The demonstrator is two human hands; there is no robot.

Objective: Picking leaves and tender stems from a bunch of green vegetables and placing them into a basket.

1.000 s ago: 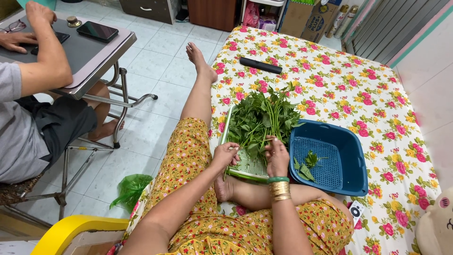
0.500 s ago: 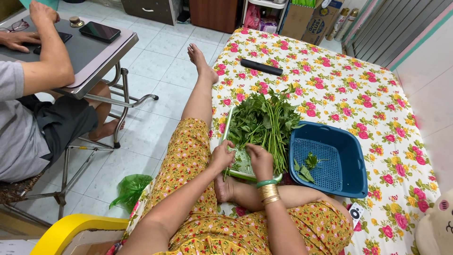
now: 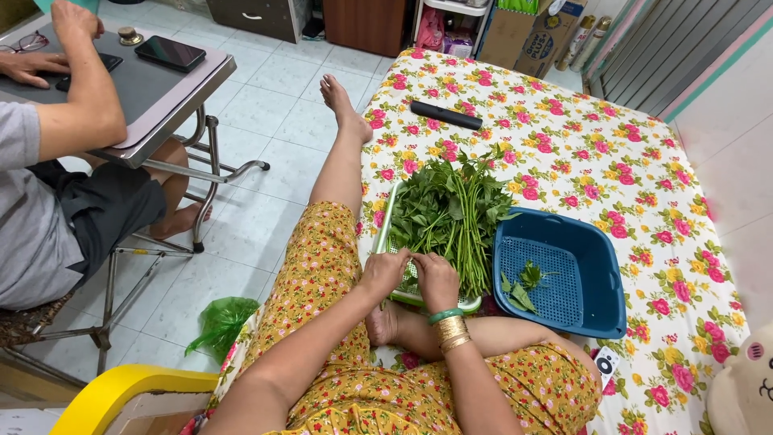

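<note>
Both hands have drawn together over the near end of the pale green tray (image 3: 385, 216) since a second ago, the right hand (image 3: 437, 280) having slid leftward to meet the left hand (image 3: 385, 271). Fingers curl narrowly around stems of the leafy greens (image 3: 448, 208) heaped on that tray on the flowered bed (image 3: 580, 153). Just right sits the blue basket (image 3: 600, 278) with a few picked leaves (image 3: 522, 286).

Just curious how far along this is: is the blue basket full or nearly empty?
Nearly empty. The blue basket holds only a few picked leaves on its bare mesh floor, while the green tray beside it is heaped with greens.

Floral bed (image 3: 564, 129); green tray (image 3: 385, 221), blue basket (image 3: 600, 278), remote (image 3: 445, 113).
</note>
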